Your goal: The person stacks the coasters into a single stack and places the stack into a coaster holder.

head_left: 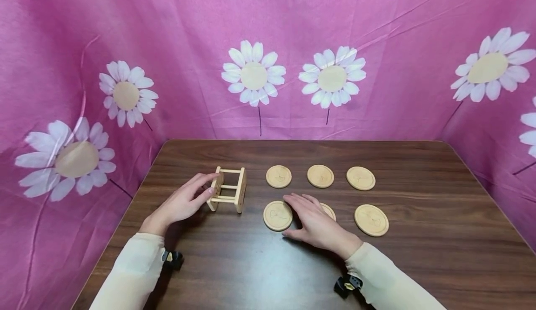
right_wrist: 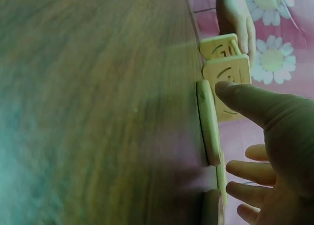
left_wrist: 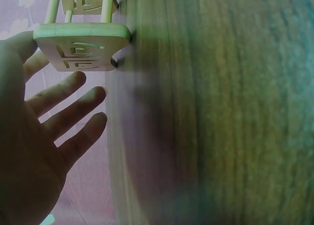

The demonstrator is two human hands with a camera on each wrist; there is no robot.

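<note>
Coaster point(head_left: 276, 216), wooden, presumably light, stiff and smooth, best pinched across its rim, lies flat just beside the right hand's point(head_left: 315, 225) spread, empty fingertips, while the left hand's point(head_left: 184, 202) unclenched fingers touch the rack point(head_left: 241, 191).

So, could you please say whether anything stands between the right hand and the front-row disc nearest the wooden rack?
Nothing visible does: the right hand is at the right edge of the front-row disc, and the partly hidden disc is not between them.
</note>
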